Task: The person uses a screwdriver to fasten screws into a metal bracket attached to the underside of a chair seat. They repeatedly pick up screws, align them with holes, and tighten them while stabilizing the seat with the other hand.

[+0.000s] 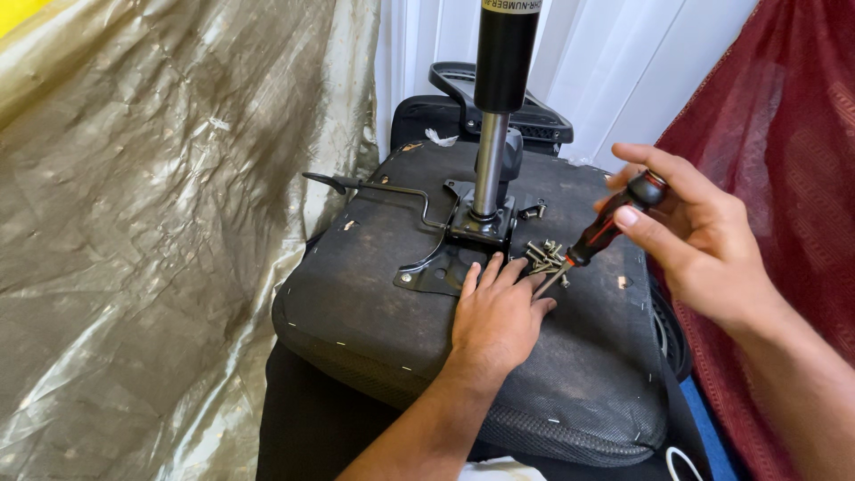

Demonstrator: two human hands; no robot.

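Head view, upturned office chair seat with gas cylinder standing up, left hand flat on seat, fingers spread beside loose screws, right hand fingers closed around red-black screwdriver, tip near screws.

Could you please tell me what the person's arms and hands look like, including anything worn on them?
Both hands, left and right, are bare, with no gloves, rings or watch visible. The forearms are uncovered as far as the frame shows; no sleeves appear.
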